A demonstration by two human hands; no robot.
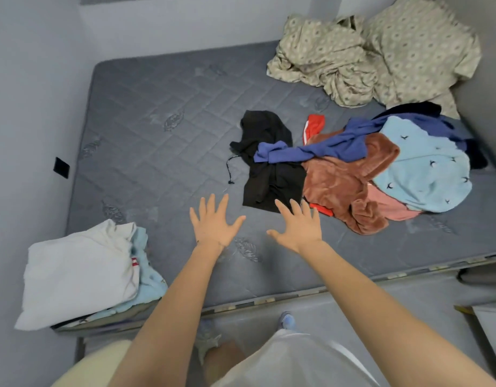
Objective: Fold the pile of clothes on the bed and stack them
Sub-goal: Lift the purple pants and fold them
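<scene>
A pile of unfolded clothes lies on the right half of the grey mattress [157,129]: a black garment [272,177] nearest me, a blue top [333,146] draped over it, a brown fleece [336,185], a light blue sweater [425,169], a pink piece [389,208] and a red piece [315,125]. A folded stack [82,272], white on top with light blue beneath, sits at the mattress's near left corner. My left hand [214,223] and my right hand [299,226] hover open, fingers spread, just in front of the black garment, holding nothing.
A crumpled beige patterned sheet [325,60] and matching pillow [420,48] lie at the far right corner. Walls run along the left and far sides of the bed. My feet stand on the floor by the near mattress edge [269,300].
</scene>
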